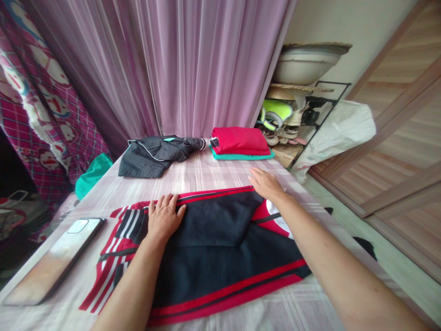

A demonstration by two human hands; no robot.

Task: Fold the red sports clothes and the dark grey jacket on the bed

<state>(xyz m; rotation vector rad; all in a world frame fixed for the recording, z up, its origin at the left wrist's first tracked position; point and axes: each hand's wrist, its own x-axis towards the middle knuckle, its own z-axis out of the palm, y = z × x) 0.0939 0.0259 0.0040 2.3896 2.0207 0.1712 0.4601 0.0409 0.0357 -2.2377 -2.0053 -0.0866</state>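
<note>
Garment (pixel 210 225) — left hand (pixel 165 215) flat on it, right hand (pixel 266 184) loosely spread at far edge, neither gripping — uneven pressure might crease it.

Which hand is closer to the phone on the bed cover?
Left. The left hand lies on the garment, to the right of the phone; the right hand is farther right, at the garment's far right corner.
</note>
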